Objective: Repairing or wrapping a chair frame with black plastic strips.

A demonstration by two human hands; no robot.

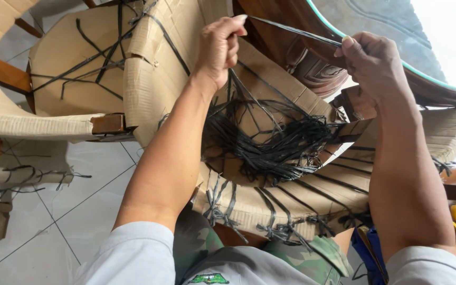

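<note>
1. The floor (80, 211) is pale, glossy tile with thin dark grout lines, showing at the lower left; scraps of cardboard and loose black strands lie on it near the left edge.
2. A dark carved wooden furniture piece (312, 68) sits at the top, with a glass top (386, 31) edged in green above it, running off the upper right corner.
3. Corrugated cardboard wrapping (154, 79) covers chair-like frames across the middle and left, bound with knotted black strips; bare wood shows between the wraps at the left.
4. A tangled bundle of black plastic straps (275, 145) lies heaped on the curved cardboard between the two forearms, its strands fanning mostly left to right.
5. The black strap (296, 31) is stretched taut between both hands near the top, its long axis running from upper left down to the right, almost level.
6. The left hand (218, 47) is curled into a fist, pinching the strap's left end at the fingertips.
7. The right hand (370, 63) is closed narrowly, thumb and fingers gripping the strap's right end.
</note>
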